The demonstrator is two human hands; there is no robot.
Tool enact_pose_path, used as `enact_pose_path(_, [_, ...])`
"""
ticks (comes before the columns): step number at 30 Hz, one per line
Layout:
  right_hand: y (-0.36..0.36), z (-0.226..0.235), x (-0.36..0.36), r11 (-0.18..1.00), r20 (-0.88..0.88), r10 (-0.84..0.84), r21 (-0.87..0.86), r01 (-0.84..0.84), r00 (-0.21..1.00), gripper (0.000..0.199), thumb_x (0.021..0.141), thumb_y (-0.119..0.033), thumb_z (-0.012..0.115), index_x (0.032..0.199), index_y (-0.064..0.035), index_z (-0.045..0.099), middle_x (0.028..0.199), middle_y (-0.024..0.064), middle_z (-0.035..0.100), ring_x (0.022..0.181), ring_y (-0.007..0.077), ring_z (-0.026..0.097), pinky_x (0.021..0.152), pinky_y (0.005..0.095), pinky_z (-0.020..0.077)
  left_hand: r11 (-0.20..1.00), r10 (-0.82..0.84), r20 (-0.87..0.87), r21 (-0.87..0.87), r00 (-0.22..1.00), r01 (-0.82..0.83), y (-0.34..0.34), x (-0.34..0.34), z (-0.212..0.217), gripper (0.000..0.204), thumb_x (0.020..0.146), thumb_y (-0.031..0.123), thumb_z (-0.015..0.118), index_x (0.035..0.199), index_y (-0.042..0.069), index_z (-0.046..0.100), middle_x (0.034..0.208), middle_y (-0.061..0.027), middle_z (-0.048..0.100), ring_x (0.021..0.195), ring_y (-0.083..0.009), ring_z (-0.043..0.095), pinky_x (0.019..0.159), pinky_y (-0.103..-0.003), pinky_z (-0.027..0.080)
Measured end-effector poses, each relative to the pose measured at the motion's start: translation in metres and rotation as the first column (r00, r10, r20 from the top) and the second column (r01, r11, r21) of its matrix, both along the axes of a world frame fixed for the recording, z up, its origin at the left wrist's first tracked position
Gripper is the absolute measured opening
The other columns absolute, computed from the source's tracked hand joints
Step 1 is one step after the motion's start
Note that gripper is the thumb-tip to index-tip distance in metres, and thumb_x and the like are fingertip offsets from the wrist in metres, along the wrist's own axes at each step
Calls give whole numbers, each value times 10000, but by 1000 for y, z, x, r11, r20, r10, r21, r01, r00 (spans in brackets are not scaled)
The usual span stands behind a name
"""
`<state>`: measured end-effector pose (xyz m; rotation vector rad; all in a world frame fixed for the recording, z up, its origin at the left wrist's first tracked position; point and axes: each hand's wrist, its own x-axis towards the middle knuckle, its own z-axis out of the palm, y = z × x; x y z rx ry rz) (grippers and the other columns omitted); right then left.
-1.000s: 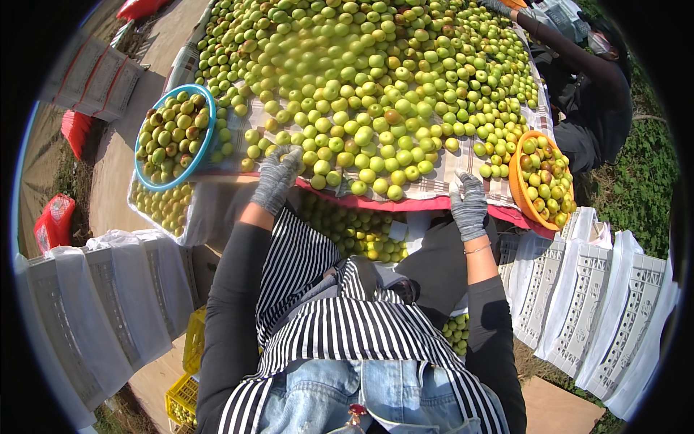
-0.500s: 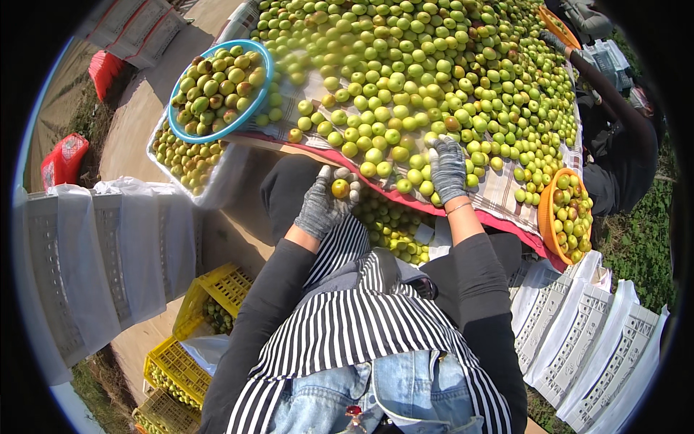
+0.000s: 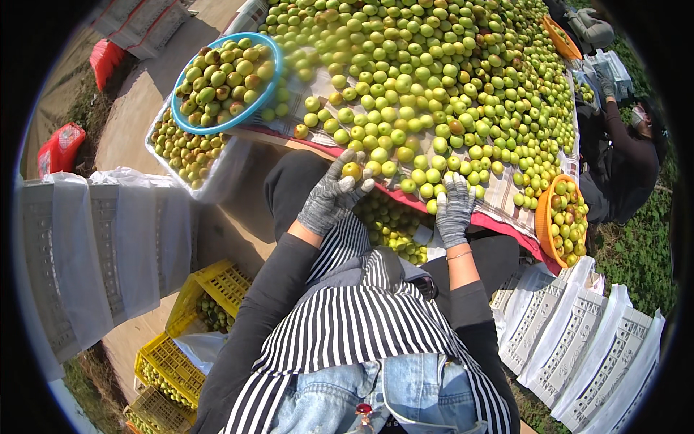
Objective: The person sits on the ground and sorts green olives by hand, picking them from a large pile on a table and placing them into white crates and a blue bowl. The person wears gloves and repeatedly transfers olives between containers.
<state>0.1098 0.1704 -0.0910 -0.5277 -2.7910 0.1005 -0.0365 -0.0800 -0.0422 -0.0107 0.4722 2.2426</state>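
Note:
A broad heap of green jujubes [image 3: 405, 94], some with brown patches, covers the cloth-covered table in front of me. My left hand [image 3: 329, 199], in a grey knit glove, has its fingers around one yellow-brown jujube [image 3: 352, 171] at the table's near edge. Farther right, my gloved right hand [image 3: 455, 213] rests at the red cloth edge [image 3: 499, 223] with its fingers stretched toward the heap. Loose jujubes lie right beside its fingertips, and nothing shows gripped in it. Under the table edge, between my arms, more jujubes [image 3: 394, 231] lie lower down.
A blue-rimmed basin [image 3: 271, 90] of browner jujubes rests over a lined white crate [image 3: 189, 155] at the left. An orange basket [image 3: 543, 217] stands right. Yellow crates [image 3: 177, 365] and stacked grey crates [image 3: 571, 333] flank me. A co-worker [image 3: 627, 163] sits at the far right.
My left hand has moved forward and slightly right, bringing the jujube up to the table edge. My right hand has drawn back toward me from the heap. The co-worker's arm has shifted.

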Motion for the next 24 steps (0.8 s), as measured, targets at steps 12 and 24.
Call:
enact_pose_path(12, [-60,54,-19,789,-279,48,-578,-208,959,237,842,-57,559,1069,4,587,1067,126,599,970,203,584,846,303,464,982,-186,-40,-16,982,186,0,3,5,547,826,173,632,1299,52,387,1169,-104,515,993,-190,553,832,-305,486])
enact_pose_path(24, [-100,88,-35,711,-52,362,-631,-312,931,446,748,-195,643,1167,-81,543,1041,133,582,1004,300,523,901,384,406,796,-566,-59,-299,823,526,0,18,-7,375,862,324,581,1074,17,541,908,-67,608,768,-152,592,690,-272,502])
